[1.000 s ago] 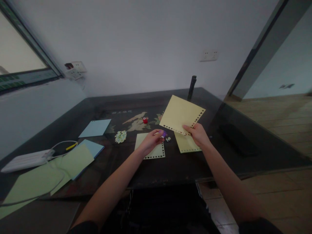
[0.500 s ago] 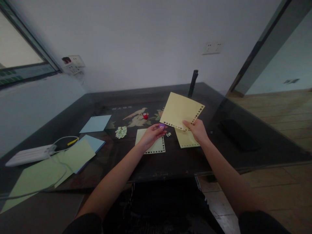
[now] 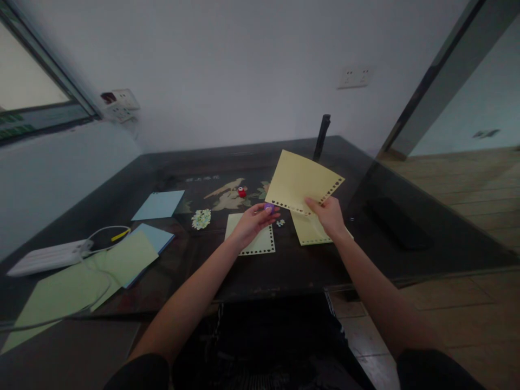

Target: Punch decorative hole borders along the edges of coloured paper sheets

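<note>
My left hand [image 3: 251,225] is closed on a small purple paper punch [image 3: 268,207], held at the lower left corner of a yellow sheet of paper [image 3: 303,176]. Whether the sheet sits inside the punch's slot, I cannot tell. My right hand [image 3: 330,218] pinches that sheet by its lower right part, thumb on top, above the table. Small punched shapes, some of them hearts, run along its two near edges. Beneath my left hand lies a pale sheet [image 3: 258,245] with a similar punched border. Another yellow sheet [image 3: 311,232] is partly hidden under my right hand.
A red punch [image 3: 241,192] stands on the dark table [image 3: 284,276]. Punched-out bits form a pile [image 3: 201,219], with a few more bits [image 3: 280,222] near my left fingertips. Blue paper [image 3: 159,205], green sheets [image 3: 73,284] and a white power strip [image 3: 49,258] lie left.
The held sheet has turned and tilted slightly, its right corner shifting a little to the right. My left hand with the punch has moved very slightly left and up.
</note>
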The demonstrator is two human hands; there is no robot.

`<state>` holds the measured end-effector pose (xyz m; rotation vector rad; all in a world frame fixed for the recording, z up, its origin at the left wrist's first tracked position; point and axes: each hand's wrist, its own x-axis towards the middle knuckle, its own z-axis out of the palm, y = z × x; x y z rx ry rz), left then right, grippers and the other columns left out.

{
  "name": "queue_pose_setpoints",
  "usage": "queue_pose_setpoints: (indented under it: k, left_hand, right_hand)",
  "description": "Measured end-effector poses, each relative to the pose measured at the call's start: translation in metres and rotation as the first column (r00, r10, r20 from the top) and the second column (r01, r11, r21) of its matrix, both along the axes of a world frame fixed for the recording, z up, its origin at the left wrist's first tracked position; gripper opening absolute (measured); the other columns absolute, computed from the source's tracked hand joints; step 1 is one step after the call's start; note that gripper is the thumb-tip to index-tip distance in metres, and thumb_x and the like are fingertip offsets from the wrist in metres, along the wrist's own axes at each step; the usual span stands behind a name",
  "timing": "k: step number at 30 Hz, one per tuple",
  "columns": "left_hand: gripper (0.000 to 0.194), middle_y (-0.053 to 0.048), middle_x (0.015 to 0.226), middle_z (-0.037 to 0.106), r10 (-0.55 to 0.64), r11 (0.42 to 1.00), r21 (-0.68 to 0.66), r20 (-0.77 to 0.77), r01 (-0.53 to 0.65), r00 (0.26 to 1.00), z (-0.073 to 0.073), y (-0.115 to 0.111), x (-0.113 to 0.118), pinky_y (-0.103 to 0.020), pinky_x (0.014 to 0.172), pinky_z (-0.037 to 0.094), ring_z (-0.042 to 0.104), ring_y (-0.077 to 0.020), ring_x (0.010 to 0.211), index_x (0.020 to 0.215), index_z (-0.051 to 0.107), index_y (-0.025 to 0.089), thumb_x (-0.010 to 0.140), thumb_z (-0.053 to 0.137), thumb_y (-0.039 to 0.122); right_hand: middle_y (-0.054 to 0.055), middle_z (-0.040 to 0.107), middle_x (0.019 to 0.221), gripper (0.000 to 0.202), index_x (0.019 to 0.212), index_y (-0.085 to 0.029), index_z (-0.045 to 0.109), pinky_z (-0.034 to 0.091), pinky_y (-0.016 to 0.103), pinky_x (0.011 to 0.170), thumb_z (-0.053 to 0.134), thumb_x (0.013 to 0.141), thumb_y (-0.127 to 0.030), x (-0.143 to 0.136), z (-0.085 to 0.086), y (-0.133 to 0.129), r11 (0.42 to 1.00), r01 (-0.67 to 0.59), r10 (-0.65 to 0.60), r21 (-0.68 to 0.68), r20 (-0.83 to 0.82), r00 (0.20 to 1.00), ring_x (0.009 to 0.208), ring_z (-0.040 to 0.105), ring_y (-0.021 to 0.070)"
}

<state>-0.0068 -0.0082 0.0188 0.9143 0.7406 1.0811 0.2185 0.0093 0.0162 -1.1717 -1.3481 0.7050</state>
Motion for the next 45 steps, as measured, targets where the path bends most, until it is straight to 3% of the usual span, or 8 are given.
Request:
queue_pose_setpoints:
  k: [7, 17, 25, 32, 45]
  left_hand:
    - [0.025, -0.012, 0.101, 0.068, -0.011, 1.000, 0.001, -0.017, 0.011, 1.000, 0.001, 0.001, -0.002, -0.027, 0.080, 0.050, 0.067, -0.0155, 0.086, 0.094, 0.061, 0.012, 0.075, 0.071, 0.026]
    - [0.026, -0.008, 0.100, 0.067, 0.037, 0.999, 0.019, -0.208, -0.033, 0.977, 0.012, 0.008, -0.018, -0.019, 0.058, 0.041, 0.058, -0.0076, 0.071, 0.091, 0.065, 0.015, 0.075, 0.070, 0.034]
    - [0.022, -0.005, 0.084, 0.064, 0.040, 0.999, 0.007, -0.164, -0.040, 0.986, 0.012, 0.012, -0.023, -0.022, 0.065, 0.045, 0.059, -0.0091, 0.072, 0.085, 0.064, 0.013, 0.070, 0.074, 0.026]
    - [0.028, -0.007, 0.087, 0.066, 0.025, 1.000, 0.009, -0.209, -0.023, 0.978, 0.015, 0.010, -0.022, -0.026, 0.074, 0.050, 0.061, -0.0108, 0.074, 0.091, 0.065, 0.011, 0.068, 0.075, 0.021]
    - [0.021, -0.007, 0.084, 0.066, 0.043, 0.999, 0.020, -0.244, -0.040, 0.969, 0.012, 0.009, -0.019, -0.029, 0.075, 0.050, 0.060, -0.0107, 0.071, 0.087, 0.066, 0.012, 0.070, 0.074, 0.022]
  right_hand:
    - [0.013, 0.071, 0.102, 0.034, 0.093, -0.014, 0.070, 0.051, 0.044, 0.087, 0.067, 0.071, -0.039, 0.001, 0.000, -0.001, 1.000, -0.006, 0.005, 0.009, 0.046, 0.999, 0.095, 0.066, 0.0295]
    - [0.014, 0.071, 0.100, 0.031, 0.090, -0.013, 0.071, 0.051, 0.044, 0.088, 0.067, 0.071, -0.036, -0.004, 0.007, -0.007, 0.999, -0.042, 0.045, -0.031, 0.086, 0.995, 0.093, 0.066, 0.0298]
    - [0.013, 0.071, 0.102, 0.034, 0.093, -0.014, 0.070, 0.049, 0.046, 0.091, 0.067, 0.070, -0.039, -0.003, 0.001, -0.002, 0.993, -0.112, 0.114, -0.019, 0.086, 0.990, 0.096, 0.066, 0.0292]
    - [0.013, 0.070, 0.103, 0.036, 0.096, -0.013, 0.070, 0.050, 0.046, 0.090, 0.068, 0.070, -0.038, 0.000, -0.002, 0.000, 0.987, -0.146, 0.150, -0.066, 0.066, 0.986, 0.095, 0.066, 0.0283]
    - [0.010, 0.070, 0.105, 0.035, 0.097, -0.016, 0.071, 0.050, 0.047, 0.090, 0.068, 0.070, -0.038, 0.002, 0.001, -0.001, 0.981, -0.164, 0.171, -0.100, 0.074, 0.982, 0.096, 0.066, 0.0275]
